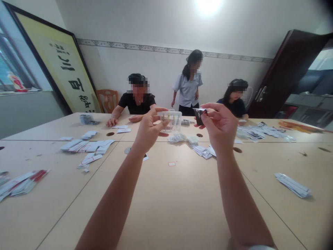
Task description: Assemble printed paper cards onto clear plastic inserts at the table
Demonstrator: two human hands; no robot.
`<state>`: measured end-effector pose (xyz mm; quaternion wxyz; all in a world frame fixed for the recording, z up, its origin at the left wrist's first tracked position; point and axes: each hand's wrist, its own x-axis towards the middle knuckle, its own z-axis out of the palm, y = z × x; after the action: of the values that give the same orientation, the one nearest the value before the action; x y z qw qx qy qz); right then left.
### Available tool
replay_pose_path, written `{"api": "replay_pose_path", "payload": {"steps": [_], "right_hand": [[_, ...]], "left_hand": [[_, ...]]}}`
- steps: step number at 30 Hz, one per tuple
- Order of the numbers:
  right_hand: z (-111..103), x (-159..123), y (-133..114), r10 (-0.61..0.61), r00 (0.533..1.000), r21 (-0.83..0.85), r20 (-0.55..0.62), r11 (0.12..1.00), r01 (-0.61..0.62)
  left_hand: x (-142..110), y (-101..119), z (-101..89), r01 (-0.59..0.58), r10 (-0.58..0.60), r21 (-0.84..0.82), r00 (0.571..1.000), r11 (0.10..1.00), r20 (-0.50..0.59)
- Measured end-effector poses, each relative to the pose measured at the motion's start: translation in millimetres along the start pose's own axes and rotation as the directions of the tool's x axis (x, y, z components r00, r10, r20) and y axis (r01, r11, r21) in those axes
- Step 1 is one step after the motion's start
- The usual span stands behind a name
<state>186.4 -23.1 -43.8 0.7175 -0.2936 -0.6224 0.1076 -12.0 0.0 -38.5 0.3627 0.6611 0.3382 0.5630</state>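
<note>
Raised above the table, my left hand (149, 130) is closed on a small clear plastic box (174, 121), with its thumb across the front. Some thin yellowish and dark pieces show through the box wall; what they are I cannot make out. My right hand (221, 121) pinches a small black card (199, 116) with white print and a red mark between thumb and fingers. A gap separates the card from the box. Below and between both hands lie clear plastic bags (180, 138) and a stack of white paper slips (204, 151).
A wide light-wood table (171, 205) has round cable holes. Piles of white packets (87, 146) lie left, red-and-white strips (23, 182) at the near left, and a bundle (292, 185) at right. Across the table, two people sit and one person (188, 86) stands.
</note>
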Motion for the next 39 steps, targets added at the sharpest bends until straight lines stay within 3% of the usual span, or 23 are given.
{"api": "replay_pose_path", "payload": {"steps": [4, 8, 19, 24, 31, 39], "right_hand": [[-1.3, 3.3, 2.5, 0.0, 0.999, 0.029, -0.034, 1.0, 0.001], [-3.3, 6.7, 4.7, 0.005, 0.999, 0.06, -0.051, 0.998, -0.002], [3.1, 2.3, -4.2, 0.122, 0.972, 0.382, 0.202, 0.904, -0.193], [4.8, -1.8, -5.6, 0.178, 0.933, 0.205, 0.313, 0.946, -0.25], [8.2, -6.8, -14.8, 0.158, 0.934, -0.117, 0.32, 0.985, -0.126], [4.1, -10.3, -28.2, 0.137, 0.931, -0.173, 0.338, 0.981, -0.082]], "left_hand": [[-1.0, 7.5, -12.1, -0.054, 0.06, 0.062, 0.993, 0.997, -0.104], [-2.5, 12.6, -17.1, -0.108, 0.117, 0.072, 0.984, 0.992, -0.136], [-8.0, 6.9, 5.5, -0.063, 0.063, 0.034, 0.998, 0.997, -0.01], [-12.2, 10.8, 11.4, -0.045, 0.043, 0.067, 0.999, 0.997, 0.031], [-18.2, 17.2, 13.9, -0.064, 0.062, 0.02, 0.994, 0.998, 0.093], [-23.5, 18.9, 14.2, -0.16, 0.157, 0.093, 0.987, 0.983, 0.037]]}}
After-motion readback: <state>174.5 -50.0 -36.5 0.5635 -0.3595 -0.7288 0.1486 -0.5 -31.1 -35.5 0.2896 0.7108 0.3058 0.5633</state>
